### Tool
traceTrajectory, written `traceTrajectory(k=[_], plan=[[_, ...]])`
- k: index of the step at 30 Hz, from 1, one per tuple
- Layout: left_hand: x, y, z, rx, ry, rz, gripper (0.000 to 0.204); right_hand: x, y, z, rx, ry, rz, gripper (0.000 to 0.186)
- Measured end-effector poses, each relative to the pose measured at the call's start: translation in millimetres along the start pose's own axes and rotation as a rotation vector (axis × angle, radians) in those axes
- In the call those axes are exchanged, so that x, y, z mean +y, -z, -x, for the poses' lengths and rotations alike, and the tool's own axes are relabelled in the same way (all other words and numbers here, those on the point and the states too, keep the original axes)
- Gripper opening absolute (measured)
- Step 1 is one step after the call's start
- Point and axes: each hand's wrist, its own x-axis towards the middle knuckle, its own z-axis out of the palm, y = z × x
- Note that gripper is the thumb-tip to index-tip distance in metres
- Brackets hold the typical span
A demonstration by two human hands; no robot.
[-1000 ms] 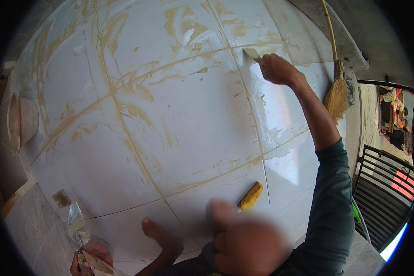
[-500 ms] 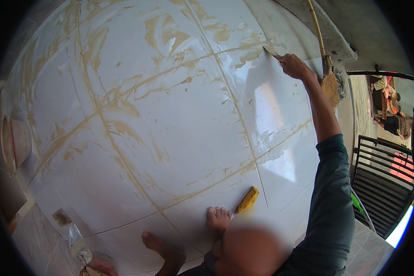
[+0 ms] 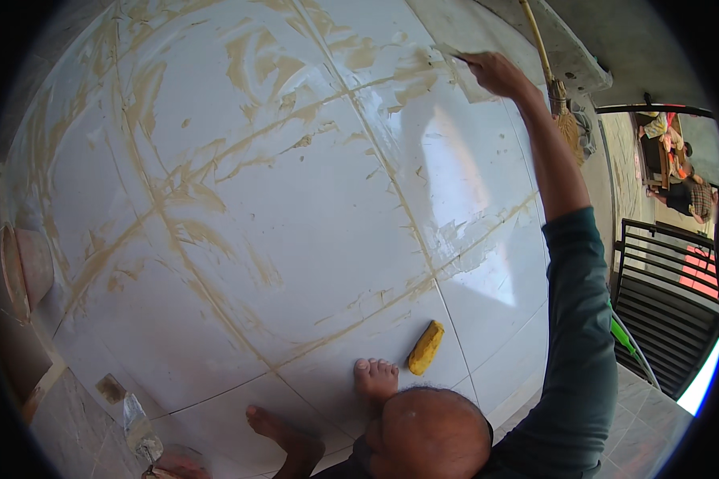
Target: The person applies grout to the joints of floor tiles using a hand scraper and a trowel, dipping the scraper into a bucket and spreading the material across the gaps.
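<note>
My right hand (image 3: pixel 495 76) grips a putty knife (image 3: pixel 451 52), its blade on the white tiled floor (image 3: pixel 295 215) near the upper right, where tan grout is smeared along and across the joints. A trowel (image 3: pixel 140 427) with a silvery, smeared blade lies at the lower left over a reddish container (image 3: pixel 184 461); my left hand is out of view there. A yellow sponge-like block (image 3: pixel 426 347) rests by my bare foot (image 3: pixel 375 377), beside my bent knee (image 3: pixel 431 431).
A pinkish bucket (image 3: pixel 33 267) sits at the left edge. A straw broom (image 3: pixel 567 128) leans along the right ledge. Beyond are a black metal gate (image 3: pixel 663 311), a green-handled tool (image 3: pixel 623 335), and several people (image 3: pixel 687 188) around a wooden piece of furniture.
My right hand and putty knife have moved up the floor. The view has shifted, carrying the floor leftward. My left hand, earlier on the trowel handle, has left the view.
</note>
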Motion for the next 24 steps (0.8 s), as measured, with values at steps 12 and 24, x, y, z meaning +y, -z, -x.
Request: traceTrajectory(k=[12,24], plan=[[22.0,-41.0,-24.6,-0.016,-0.053,0.011,0.048,44.0,-25.7,78.5,-0.378,-0.084,0.045,0.052],[75.6,-52.0,-46.6,-0.064,-0.179,-0.115,0.047,150.3,-48.2,299.8,-0.16,-0.887,-0.863,0.031]])
